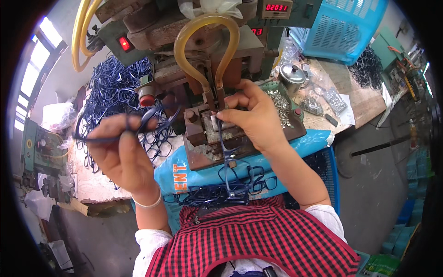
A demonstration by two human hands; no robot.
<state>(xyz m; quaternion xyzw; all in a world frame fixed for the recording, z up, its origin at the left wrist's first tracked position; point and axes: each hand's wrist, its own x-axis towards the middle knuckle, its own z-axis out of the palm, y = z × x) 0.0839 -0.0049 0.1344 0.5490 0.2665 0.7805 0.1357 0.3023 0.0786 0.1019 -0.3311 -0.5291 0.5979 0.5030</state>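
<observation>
My left hand (121,150) is raised at the left, fingers closed on a dark blue eyeglass frame (152,121) whose arms stick out to both sides. My right hand (251,115) rests on the rusty fixture block (203,134) of a bench machine, pinching another blue frame part (224,143) that hangs down off the block's front. Two yellow hoses (203,27) loop above the fixture. More blue frames (230,187) lie in my lap on a blue sack.
A big heap of blue frames (115,87) covers the bench at the left. A red indicator light (124,44), a metal lidded pot (293,74), bags of small metal parts (330,99) and a light blue plastic basket (341,27) surround the machine. Another blue crate (330,175) stands at my right.
</observation>
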